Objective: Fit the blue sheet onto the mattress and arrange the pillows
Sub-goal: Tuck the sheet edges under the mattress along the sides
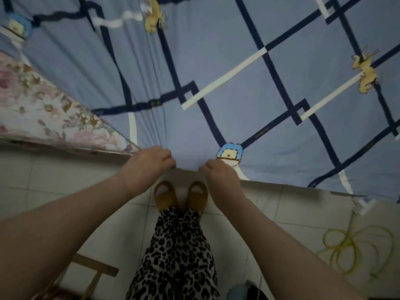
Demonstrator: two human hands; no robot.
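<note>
Blue sheet [216, 68] edge pinched by both hands' fingers [166, 158]

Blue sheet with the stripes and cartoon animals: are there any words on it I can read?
Blue patterned bed sheet: small gold writing on the dark navy stripes, too blurred to read.
Nothing else in view carries any readable words or numbers.

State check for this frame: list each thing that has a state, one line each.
blue sheet: spread over the bed, near edge gripped, pulled taut
floral mattress: left part still uncovered
left hand: shut on the sheet edge
right hand: shut on the sheet edge
yellow cord: loosely coiled on the floor
</note>
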